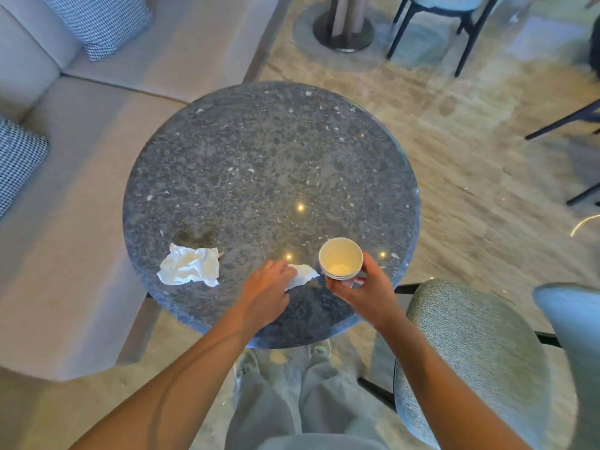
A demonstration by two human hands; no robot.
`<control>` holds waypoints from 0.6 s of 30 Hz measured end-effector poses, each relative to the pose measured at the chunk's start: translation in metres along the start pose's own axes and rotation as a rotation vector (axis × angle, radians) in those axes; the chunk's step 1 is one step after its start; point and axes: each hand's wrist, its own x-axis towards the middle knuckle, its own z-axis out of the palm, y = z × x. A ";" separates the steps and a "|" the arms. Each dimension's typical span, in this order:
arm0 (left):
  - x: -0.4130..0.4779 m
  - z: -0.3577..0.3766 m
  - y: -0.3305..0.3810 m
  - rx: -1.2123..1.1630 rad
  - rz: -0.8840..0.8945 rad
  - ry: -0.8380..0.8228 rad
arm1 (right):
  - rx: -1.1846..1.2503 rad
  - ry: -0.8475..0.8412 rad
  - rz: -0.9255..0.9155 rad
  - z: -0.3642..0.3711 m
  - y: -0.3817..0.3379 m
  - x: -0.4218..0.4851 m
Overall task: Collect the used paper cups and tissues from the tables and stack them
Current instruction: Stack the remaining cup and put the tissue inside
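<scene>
Right hand [363, 293] grip holds the stacked paper cups [340, 258] over the near counter [259, 157] edge. Left hand [266, 293] fingers lie on the small tissue [305, 274]; pinch or not, can't tell. Crumpled tissue [190, 266] lies well left on the counter.

Nested cups [340, 259]; crumpled tissue [190, 266], smaller tissue [305, 275]

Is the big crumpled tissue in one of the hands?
No, the big crumpled tissue lies alone on the table, while the left hand touches a smaller tissue piece.
</scene>
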 end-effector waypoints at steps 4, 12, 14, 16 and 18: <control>-0.010 0.014 -0.007 -0.049 -0.067 0.052 | -0.023 -0.034 -0.006 0.000 0.002 0.004; -0.015 -0.023 -0.011 -0.474 -0.561 0.031 | -0.013 -0.118 -0.027 0.013 -0.023 0.018; -0.015 -0.046 -0.008 -0.604 -0.611 0.108 | -0.001 -0.155 -0.026 0.016 -0.036 0.022; -0.018 -0.077 -0.003 -0.707 -0.621 0.197 | 0.005 -0.177 -0.058 0.019 -0.051 0.023; -0.020 -0.111 0.002 -0.788 -0.599 0.277 | 0.012 -0.175 -0.088 0.022 -0.066 0.025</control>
